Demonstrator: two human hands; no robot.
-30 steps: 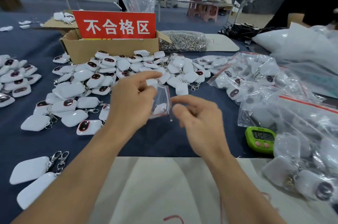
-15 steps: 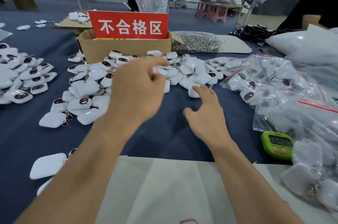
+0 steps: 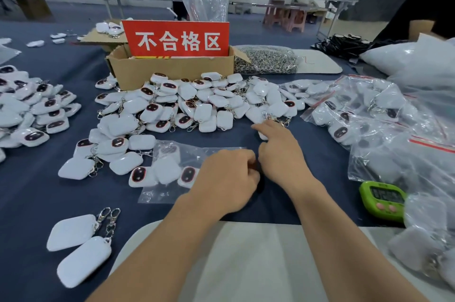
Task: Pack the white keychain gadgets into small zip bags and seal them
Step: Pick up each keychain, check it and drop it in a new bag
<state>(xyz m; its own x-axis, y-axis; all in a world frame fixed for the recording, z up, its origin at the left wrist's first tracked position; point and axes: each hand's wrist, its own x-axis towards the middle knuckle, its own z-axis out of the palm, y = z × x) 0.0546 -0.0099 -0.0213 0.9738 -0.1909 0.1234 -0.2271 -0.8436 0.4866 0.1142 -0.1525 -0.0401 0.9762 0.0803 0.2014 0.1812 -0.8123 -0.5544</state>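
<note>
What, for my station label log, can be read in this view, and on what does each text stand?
"不合格区": white characters on the red sign standing in the cardboard box.
Display digits on the green timer: too blurred to read.
Nothing else is legible.

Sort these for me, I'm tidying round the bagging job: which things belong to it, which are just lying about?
Belong: pile of white gadgets; clear bag partly under the left hand; right hand by the pile; filled bags.
Lying about: green timer; cardboard box with red sign; bag of metal clips.
</note>
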